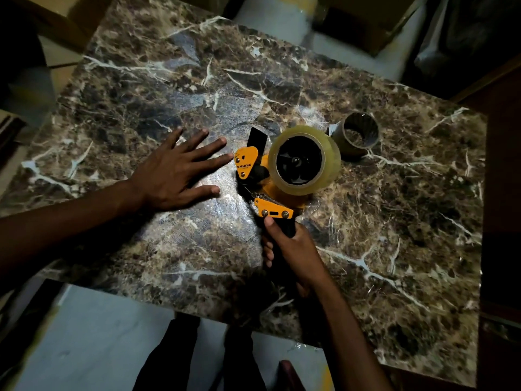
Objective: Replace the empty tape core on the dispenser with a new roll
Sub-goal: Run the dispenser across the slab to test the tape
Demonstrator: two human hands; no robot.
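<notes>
An orange and black tape dispenser (263,190) lies near the middle of the marble table (394,221). A full roll of clear tape (331,162) sits on its black hub. My right hand (293,249) is closed around the dispenser's black handle below the roll. My left hand (180,167) rests flat on the table with fingers spread, its fingertips just left of the dispenser's orange side plate. The empty grey cardboard core (356,136) lies on its side behind and to the right of the roll, apart from it.
Cardboard boxes (363,21) stand on the floor beyond the table's far edge. A dark wooden piece (504,165) borders the table on the right. My legs (180,359) show below the near edge over a pale floor.
</notes>
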